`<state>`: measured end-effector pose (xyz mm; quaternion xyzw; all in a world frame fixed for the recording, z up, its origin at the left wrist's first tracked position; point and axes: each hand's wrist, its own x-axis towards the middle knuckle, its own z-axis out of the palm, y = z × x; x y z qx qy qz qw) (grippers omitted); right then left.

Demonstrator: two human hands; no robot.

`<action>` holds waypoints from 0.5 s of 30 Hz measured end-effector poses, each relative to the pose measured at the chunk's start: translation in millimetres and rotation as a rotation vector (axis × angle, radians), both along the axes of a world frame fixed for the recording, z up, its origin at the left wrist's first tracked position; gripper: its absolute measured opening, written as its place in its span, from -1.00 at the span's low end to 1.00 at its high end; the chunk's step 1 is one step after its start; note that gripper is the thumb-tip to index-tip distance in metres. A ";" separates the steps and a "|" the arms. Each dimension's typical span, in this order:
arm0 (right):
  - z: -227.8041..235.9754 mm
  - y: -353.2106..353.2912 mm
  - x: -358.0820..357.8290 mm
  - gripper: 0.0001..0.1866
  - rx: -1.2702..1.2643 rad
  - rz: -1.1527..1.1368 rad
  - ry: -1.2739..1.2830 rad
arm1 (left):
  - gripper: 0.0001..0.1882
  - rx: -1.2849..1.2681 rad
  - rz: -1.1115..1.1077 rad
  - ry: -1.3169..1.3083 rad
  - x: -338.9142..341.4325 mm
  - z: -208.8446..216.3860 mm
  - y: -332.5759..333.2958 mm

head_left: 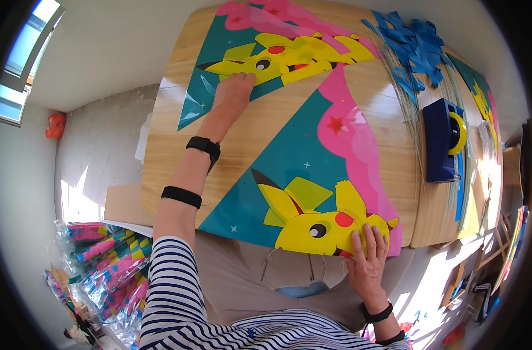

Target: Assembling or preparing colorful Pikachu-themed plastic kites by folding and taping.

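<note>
Two triangular printed sheets lie on a wooden table (pixel 266 125). Each is teal and pink with a yellow cartoon creature. My left hand (pixel 232 96) lies flat, fingers together, on the far sheet (pixel 260 55) near the creature's face. My right hand (pixel 369 254) rests with fingers spread on the near sheet (pixel 301 169), at the corner that overhangs the table's front edge. Neither hand grips anything. Both wrists wear black bands.
A dark blue tape dispenser (pixel 443 140) with a yellow roll stands at the table's right, beside thin pale rods (pixel 408 99) and blue cut-out strips (pixel 414 44). More printed sheets (pixel 481 96) lie far right. Wrapped colourful bundles (pixel 108 262) sit on the floor at lower left.
</note>
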<state>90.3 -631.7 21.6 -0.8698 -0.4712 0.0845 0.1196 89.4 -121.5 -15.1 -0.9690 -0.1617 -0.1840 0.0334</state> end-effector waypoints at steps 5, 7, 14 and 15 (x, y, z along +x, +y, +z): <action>-0.9 -0.9 0.8 -0.27 0.015 0.001 -0.019 | -0.91 0.100 -0.040 -0.053 8.6 0.6 5.3; -0.9 -0.8 1.5 -0.27 0.020 0.002 -0.011 | -0.90 0.114 -0.011 -0.113 14.2 5.6 6.0; -6.8 -3.0 1.5 -0.26 0.024 -0.004 -0.034 | -0.87 0.153 -0.101 -0.106 31.4 7.9 -34.7; -8.0 -3.1 0.8 -0.25 0.029 0.000 -0.035 | -0.86 0.157 -0.092 -0.097 29.8 3.4 -35.4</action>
